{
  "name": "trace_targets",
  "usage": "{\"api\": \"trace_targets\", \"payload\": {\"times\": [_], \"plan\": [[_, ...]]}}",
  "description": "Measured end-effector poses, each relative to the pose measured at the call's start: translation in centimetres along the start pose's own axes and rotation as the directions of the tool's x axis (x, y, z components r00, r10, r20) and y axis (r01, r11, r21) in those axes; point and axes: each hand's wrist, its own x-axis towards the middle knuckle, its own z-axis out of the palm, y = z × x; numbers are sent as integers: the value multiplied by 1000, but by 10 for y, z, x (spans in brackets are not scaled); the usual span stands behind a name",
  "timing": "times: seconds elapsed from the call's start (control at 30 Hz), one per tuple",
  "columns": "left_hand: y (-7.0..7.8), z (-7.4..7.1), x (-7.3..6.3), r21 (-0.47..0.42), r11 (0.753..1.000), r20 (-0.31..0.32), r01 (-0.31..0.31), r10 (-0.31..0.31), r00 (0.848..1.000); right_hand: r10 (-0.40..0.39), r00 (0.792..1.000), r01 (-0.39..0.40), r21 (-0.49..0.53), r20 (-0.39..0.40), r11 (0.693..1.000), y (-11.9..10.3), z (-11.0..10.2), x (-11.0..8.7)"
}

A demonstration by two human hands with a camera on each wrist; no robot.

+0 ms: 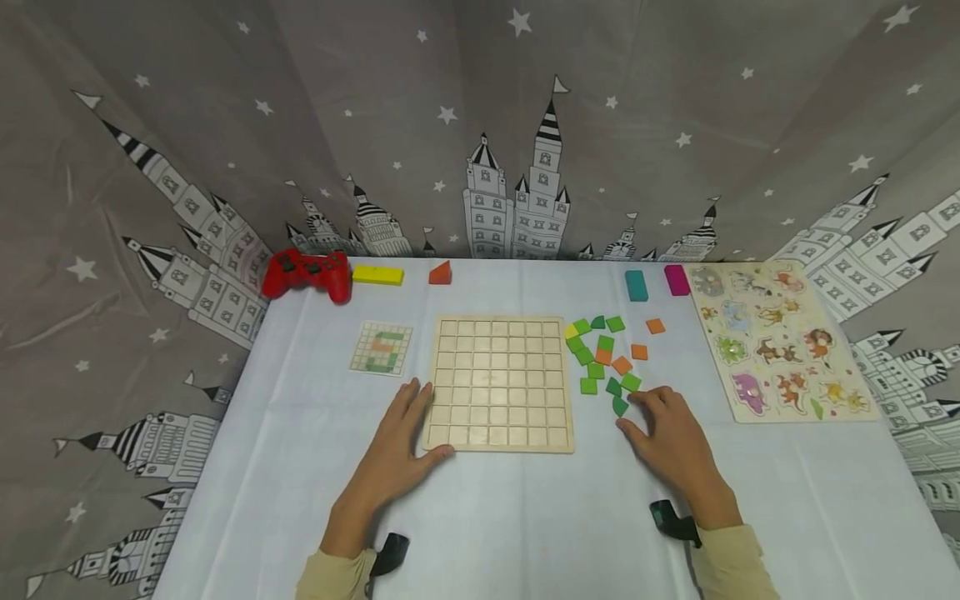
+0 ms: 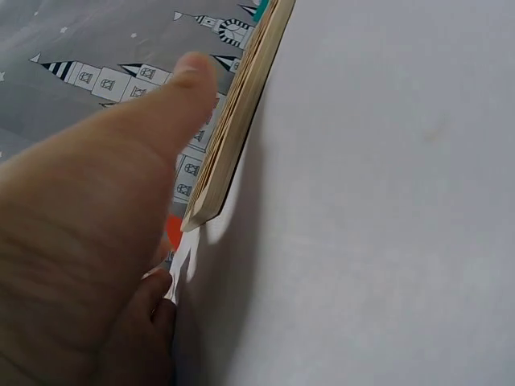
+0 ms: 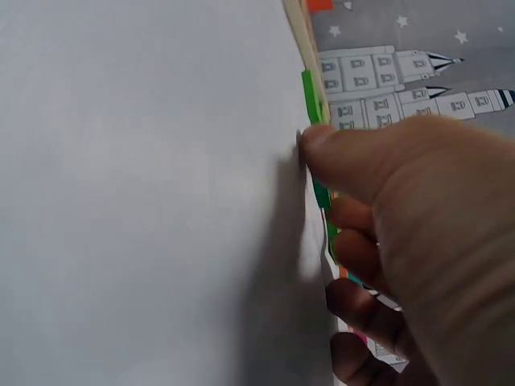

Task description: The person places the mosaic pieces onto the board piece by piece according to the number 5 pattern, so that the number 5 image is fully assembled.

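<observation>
A square wooden grid board lies on the table, its squares bare. My left hand is at its lower left corner, thumb along the front edge and fingers by the left side. In the left wrist view the thumb overlaps the board's edge. My right hand is by the near end of a scatter of small tiles, thumb and forefinger spread apart beside a dark green rounded tile. Another dark green tile and a light green square tile lie just beyond the fingertips.
A small pattern card lies left of the board. Along the back are a red game controller, a yellow block, an orange block, a teal block and a magenta block. An animal puzzle board is at right.
</observation>
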Motion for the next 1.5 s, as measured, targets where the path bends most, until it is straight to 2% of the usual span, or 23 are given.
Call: {"api": "trace_targets", "payload": {"times": [0.13, 0.37, 0.67, 0.93, 1.2, 1.5], "plan": [[-1, 3, 0, 28, 999, -21, -18, 19, 1000, -6, 1000, 6, 17, 0, 1000, -2, 3, 2], [2, 5, 1, 102, 995, -18, -22, 24, 1000, 18, 1000, -18, 22, -6, 1000, -9, 7, 6], [2, 8, 0, 123, 992, -40, -32, 37, 998, 55, 998, -55, 23, 12, 998, -12, 10, 10], [4, 6, 0, 119, 993, -15, -9, 11, 1000, 48, 999, -49, 35, 6, 998, -13, 11, 9], [4, 6, 0, 119, 993, -15, -11, 12, 1000, 52, 999, -52, -26, -8, 998, -18, 13, 7], [3, 7, 0, 130, 991, -46, -35, 41, 998, 35, 998, -39, -83, -44, 996, -26, 15, 7]]}}
